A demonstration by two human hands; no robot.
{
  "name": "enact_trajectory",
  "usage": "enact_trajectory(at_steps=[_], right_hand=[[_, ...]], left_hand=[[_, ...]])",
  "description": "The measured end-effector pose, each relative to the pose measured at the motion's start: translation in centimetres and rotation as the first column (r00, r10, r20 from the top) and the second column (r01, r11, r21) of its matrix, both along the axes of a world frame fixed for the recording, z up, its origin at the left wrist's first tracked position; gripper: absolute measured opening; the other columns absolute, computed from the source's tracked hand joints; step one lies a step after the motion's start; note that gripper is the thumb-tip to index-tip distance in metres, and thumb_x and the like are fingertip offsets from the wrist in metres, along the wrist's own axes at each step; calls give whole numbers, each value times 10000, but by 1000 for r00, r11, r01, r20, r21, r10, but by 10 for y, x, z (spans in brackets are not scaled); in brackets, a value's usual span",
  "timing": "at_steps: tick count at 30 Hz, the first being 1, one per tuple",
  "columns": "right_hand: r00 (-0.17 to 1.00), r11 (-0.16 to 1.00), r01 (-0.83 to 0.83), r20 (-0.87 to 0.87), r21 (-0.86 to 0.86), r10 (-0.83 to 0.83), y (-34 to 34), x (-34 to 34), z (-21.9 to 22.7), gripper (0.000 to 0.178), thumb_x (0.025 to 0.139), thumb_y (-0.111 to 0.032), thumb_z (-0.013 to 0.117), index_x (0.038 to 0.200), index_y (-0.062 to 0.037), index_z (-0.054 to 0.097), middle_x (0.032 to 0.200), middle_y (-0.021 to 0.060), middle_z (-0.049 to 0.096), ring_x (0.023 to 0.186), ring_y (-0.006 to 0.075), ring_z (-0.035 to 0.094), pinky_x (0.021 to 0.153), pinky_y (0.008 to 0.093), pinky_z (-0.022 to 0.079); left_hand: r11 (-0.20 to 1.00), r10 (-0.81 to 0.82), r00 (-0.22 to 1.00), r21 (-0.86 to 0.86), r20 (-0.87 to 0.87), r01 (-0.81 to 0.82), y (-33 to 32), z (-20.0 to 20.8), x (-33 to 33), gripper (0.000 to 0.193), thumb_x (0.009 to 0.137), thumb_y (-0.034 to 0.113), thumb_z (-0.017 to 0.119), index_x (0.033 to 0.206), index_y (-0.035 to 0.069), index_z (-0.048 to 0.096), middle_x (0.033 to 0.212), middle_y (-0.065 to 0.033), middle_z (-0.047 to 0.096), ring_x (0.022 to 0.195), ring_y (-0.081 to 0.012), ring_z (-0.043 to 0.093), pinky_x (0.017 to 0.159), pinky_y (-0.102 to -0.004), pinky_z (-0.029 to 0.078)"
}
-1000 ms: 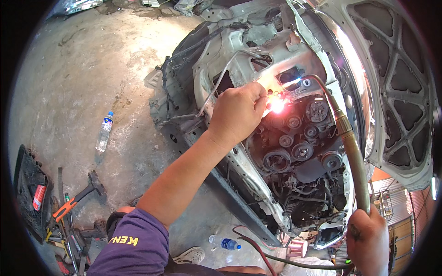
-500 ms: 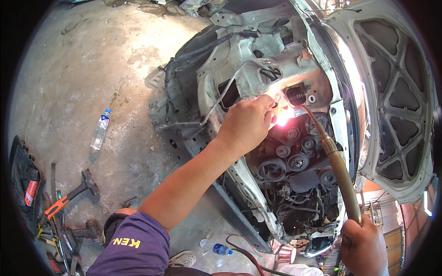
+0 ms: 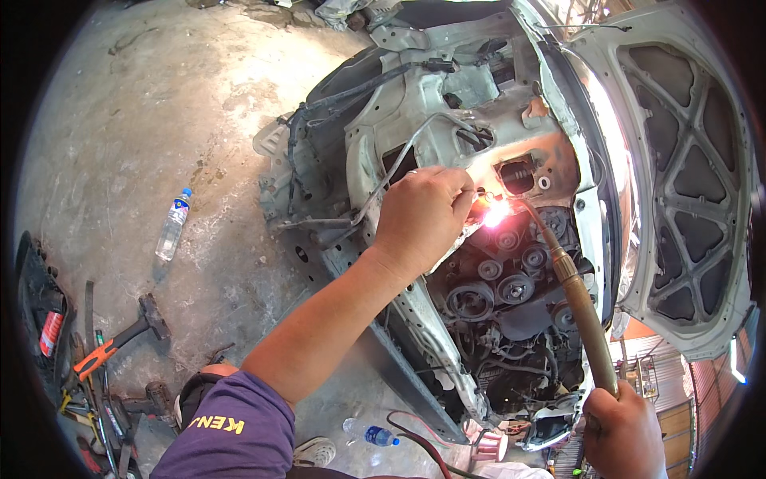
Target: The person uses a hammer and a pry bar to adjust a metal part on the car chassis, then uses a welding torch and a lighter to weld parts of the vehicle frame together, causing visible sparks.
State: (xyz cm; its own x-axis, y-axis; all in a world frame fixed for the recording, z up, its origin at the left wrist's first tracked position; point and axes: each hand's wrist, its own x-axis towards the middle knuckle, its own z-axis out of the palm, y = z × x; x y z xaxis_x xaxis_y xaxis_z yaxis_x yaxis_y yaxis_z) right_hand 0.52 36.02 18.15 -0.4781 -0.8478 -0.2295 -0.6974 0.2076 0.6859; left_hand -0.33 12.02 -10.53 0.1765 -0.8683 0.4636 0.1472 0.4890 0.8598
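My right hand [image 3: 625, 431] is wrapped round the handle of a brass-coloured gas welding torch [image 3: 586, 307]. The torch's thin bent neck points up and left, and a bright pinkish-white flame [image 3: 496, 212] glares at its tip. The flame plays on the lower edge of a bare car front panel [image 3: 511, 152], lit orange around a square opening. Close left of the flame, my left hand [image 3: 423, 215] is closed in a pinch against the panel's edge. What its fingertips hold is hidden by the hand and the glare.
Engine pulleys [image 3: 515, 289] lie just below the flame. The raised hood [image 3: 694, 184] stands at right. On the concrete floor at left are a water bottle [image 3: 169, 231], a hammer [image 3: 120, 339] and several tools. Another bottle [image 3: 379, 435] and hoses [image 3: 427, 443] lie near my feet.
The torch and my right hand have shifted slightly left. The flame has moved a little right and down along the panel edge. My left hand stays almost in place.
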Motion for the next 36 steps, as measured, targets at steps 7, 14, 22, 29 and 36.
enact_trajectory(at_steps=[7, 14, 22, 29, 36], right_hand=[[1000, 1000, -1, -10, 3, 1, 3, 1, 2, 133, 888, 44, 607, 966, -63, 593, 924, 280, 614, 857, 508, 639, 717, 576, 500], [912, 944, -35, 376, -329, 166, 67, -59, -31, 130, 845, 44, 675, 878, -67, 615, 744, 169, 562, 662, 363, 591, 620, 444, 480], [355, 750, 449, 867, -486, 349, 139, -170, -198, 197, 820, -26, 794, 861, -59, 605, 780, 115, 645, 717, 298, 676, 646, 379, 519], [18, 691, 583, 857, -427, 515, 103, -184, -285, 169, 876, -78, 753, 956, -84, 603, 825, 126, 647, 780, 377, 671, 687, 423, 531], [-186, 671, 581, 728, -460, 660, 84, -184, -310, 150, 876, -64, 728, 962, -53, 606, 893, 163, 668, 775, 395, 677, 685, 437, 531]], left_hand=[[990, 119, 988, -71, -95, -126, -4, -3, -4, 110, 893, 136, 786, 933, 41, 750, 914, -121, 745, 814, -293, 714, 777, -408, 566], [994, -31, 989, -104, -146, 16, 15, 27, 42, 38, 940, 24, 765, 958, 11, 734, 826, -16, 719, 734, -54, 645, 666, -235, 516], [992, -122, 985, -23, 126, 125, 73, 48, 39, 32, 971, 10, 738, 984, -13, 720, 805, 2, 694, 733, -19, 588, 652, -200, 469], [922, 131, 770, -362, 624, 136, 85, 82, 8, 68, 971, 31, 745, 959, -31, 718, 757, -7, 705, 664, -34, 588, 607, -219, 472], [803, 492, 185, -525, 851, 282, 72, 156, -46, 139, 924, 170, 767, 876, 54, 708, 785, -125, 735, 712, -323, 720, 666, -429, 556]])
